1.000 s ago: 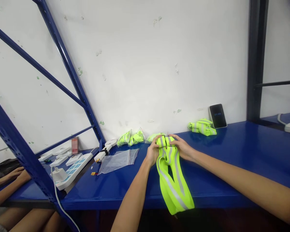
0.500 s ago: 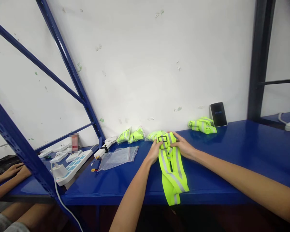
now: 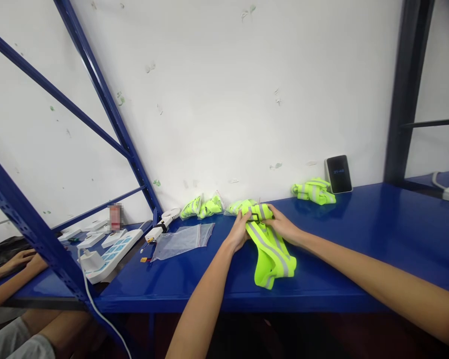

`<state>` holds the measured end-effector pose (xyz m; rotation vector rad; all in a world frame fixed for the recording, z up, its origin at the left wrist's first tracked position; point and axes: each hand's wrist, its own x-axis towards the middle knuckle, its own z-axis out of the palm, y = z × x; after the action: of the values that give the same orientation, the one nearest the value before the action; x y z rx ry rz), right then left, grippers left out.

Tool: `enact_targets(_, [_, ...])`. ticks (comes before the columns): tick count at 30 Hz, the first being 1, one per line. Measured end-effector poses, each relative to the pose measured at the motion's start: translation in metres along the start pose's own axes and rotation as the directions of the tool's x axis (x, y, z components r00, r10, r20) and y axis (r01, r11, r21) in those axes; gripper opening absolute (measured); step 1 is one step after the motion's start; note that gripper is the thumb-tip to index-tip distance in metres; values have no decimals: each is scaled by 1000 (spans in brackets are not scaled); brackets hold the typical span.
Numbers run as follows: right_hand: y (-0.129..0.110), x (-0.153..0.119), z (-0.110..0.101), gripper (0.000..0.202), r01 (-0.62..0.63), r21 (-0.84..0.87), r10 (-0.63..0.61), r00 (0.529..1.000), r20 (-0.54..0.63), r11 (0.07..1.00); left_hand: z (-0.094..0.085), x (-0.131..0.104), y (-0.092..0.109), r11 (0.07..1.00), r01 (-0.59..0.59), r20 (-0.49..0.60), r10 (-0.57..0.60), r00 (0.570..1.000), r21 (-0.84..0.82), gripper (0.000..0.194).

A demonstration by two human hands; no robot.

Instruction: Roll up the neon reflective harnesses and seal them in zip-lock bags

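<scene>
Between my two hands is a neon-yellow reflective strap [image 3: 271,252] with grey stripes and a black buckle. Its upper part is bunched into a roll, and the loose loops hang down toward me over the blue table [image 3: 344,249]. My left hand [image 3: 240,230] grips the roll's left end beside the buckle. At the right end, my right hand [image 3: 282,224] closes round the roll, with some fingers hidden behind it. Just behind my hands lies a bagged yellow strap [image 3: 241,206]. A flat clear zip bag [image 3: 183,243] rests left of my left hand.
More bagged yellow straps [image 3: 202,206] lie along the wall. An unbagged strap bundle [image 3: 314,191] sits by a phone-like clock [image 3: 338,174]. To the left are a small white fan [image 3: 170,215], a power strip [image 3: 115,255], a blue post [image 3: 37,234] and another person's hands [image 3: 24,262].
The strap's upper part has turned over into a tighter roll, tilting the buckle. The hanging loops have risen, their lower end now above the table's front edge.
</scene>
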<state>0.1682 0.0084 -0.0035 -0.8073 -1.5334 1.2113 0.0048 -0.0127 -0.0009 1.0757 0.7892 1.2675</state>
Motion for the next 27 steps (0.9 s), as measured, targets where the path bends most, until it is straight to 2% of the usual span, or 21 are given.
enact_targets(4, [-4,0,1,77,-160,182,145,985,91,970,1,4,-1,982,-191,-107,191,976,9,48])
enact_targets(7, [-12,-2,3,77,-246,322,230,969,89,914,-1,6,0,969,-247,-155,247,957,20,48])
enact_targets(11, [-23,-7,6,50,-278,371,251,960,121,886,-3,6,0,974,-227,-140,227,964,16,57])
enact_targets(13, [-26,-10,7,40,-281,384,249,959,133,879,-2,4,-1,976,-213,-114,217,970,48,54])
enact_targets(16, [-26,-11,9,37,-287,407,259,958,122,867,-3,3,-3,962,-218,-118,239,964,162,45])
enact_targets(20, [-20,-10,10,39,-304,439,291,952,98,846,-7,5,-2,920,-286,-141,331,933,266,40])
enact_targets(23, [-18,-7,10,36,-253,511,254,965,70,821,-9,8,-1,922,-294,-198,347,917,253,43])
enact_targets(27, [-20,-5,7,3,-272,500,263,961,92,822,-11,9,2,928,-327,-242,363,900,176,46])
